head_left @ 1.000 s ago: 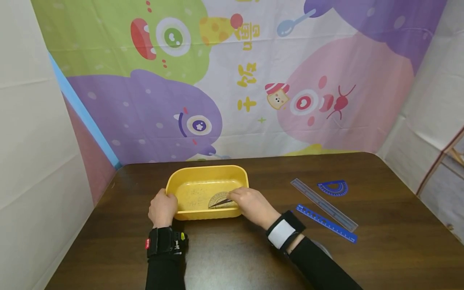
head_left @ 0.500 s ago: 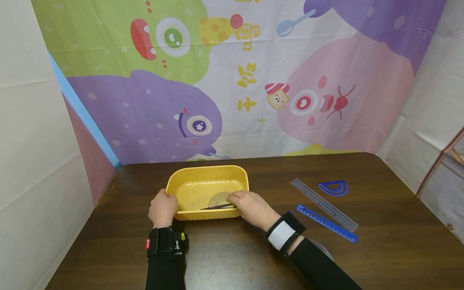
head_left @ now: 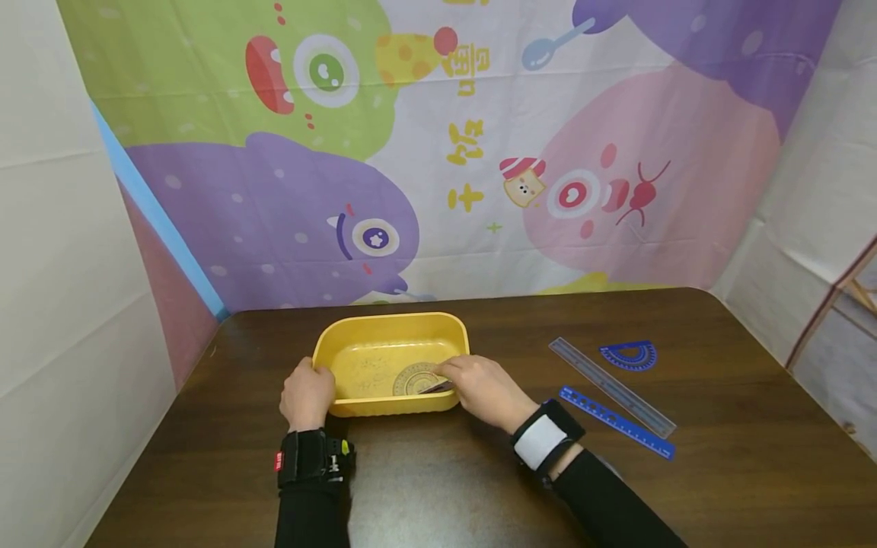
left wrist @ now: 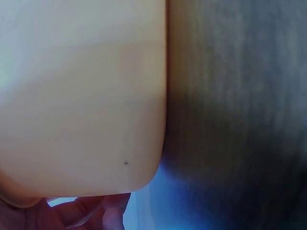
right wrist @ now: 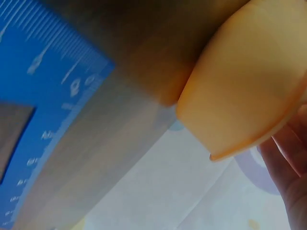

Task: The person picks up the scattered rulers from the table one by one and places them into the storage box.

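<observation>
Yellow and round-cornered, the tray (head_left: pixel 393 408) is gripped at its left end by the left hand (head_left: pixel 307 394). At its near right corner, a dark slim object (head_left: pixel 440 387) is pinched by the right hand (head_left: pixel 485 390), seen across a clear protractor (head_left: pixel 409 376) inside. A blue ruler (head_left: pixel 617 422), clear ruler (head_left: pixel 612 387) and blue protractor (head_left: pixel 629 367) are laid farther right.

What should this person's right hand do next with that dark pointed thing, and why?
Probably lower the dark pointed tool and let go of it. The right hand appears to hold it low inside the yellow tray, by the clear protractor, while the left hand grips the opposite end, which should keep the tray steady.
</observation>
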Motion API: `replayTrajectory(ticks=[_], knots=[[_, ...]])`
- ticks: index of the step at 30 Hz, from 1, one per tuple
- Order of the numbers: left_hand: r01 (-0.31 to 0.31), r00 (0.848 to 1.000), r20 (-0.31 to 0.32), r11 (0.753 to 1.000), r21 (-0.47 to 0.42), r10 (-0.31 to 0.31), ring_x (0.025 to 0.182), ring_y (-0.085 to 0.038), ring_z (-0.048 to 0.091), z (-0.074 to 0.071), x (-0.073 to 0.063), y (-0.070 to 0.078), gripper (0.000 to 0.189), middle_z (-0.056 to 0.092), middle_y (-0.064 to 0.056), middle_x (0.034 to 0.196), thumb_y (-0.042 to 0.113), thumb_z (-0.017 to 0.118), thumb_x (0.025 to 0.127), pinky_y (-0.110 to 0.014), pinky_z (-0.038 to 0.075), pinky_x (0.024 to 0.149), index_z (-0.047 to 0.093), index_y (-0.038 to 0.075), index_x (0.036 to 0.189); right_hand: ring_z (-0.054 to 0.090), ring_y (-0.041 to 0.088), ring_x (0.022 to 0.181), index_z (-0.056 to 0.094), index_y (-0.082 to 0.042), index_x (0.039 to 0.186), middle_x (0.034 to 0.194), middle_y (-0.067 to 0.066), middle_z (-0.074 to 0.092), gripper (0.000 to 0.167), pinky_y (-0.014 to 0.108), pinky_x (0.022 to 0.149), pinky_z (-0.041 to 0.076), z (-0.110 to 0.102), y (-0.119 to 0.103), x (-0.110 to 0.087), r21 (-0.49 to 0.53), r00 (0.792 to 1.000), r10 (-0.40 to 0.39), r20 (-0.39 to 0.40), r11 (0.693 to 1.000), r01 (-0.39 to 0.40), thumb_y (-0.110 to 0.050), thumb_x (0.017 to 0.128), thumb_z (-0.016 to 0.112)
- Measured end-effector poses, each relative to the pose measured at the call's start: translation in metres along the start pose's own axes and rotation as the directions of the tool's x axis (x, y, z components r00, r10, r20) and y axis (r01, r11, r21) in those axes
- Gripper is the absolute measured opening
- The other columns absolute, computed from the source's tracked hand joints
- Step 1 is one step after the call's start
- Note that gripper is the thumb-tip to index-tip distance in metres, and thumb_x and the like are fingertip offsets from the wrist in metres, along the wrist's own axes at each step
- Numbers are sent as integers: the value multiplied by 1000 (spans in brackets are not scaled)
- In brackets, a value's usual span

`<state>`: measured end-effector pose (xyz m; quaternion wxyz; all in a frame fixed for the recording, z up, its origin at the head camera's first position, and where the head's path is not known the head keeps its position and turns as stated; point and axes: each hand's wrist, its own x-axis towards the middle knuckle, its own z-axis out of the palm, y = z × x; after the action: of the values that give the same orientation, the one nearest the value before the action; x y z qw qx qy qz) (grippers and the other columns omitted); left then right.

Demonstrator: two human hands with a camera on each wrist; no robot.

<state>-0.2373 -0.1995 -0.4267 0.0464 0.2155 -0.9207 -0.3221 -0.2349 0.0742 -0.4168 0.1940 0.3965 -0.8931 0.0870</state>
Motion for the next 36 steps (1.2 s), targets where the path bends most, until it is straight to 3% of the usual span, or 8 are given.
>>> replayTrajectory(ticks=[11,24,36], knots=[[3,1000,-4,1000,4,-3,86,-37,53,0,0,0,35,55,-24,104,19,30,92,-47,40,67,48,0,115,62,15,88,65,-12,99,96,0,66,20,28,77,49,-9,19,-13,5,993,79,-90,997,-79,-7,80,64],[1,1000,1,1000,1,-1,86,-38,53,-2,-1,1,36,54,-25,106,19,29,92,-48,40,67,47,0,117,63,15,87,67,-12,100,94,-1,66,23,31,77,50,-16,34,-31,83,972,216,-96,974,-209,-3,80,61],[-8,1000,16,1000,12,7,89,-40,53,-2,-1,0,39,53,-27,111,20,29,93,-49,41,69,45,0,123,62,17,84,66,-10,100,93,1,66,19,32,72,50,-17,38,-38,73,969,236,-75,970,-230,-8,81,60]])
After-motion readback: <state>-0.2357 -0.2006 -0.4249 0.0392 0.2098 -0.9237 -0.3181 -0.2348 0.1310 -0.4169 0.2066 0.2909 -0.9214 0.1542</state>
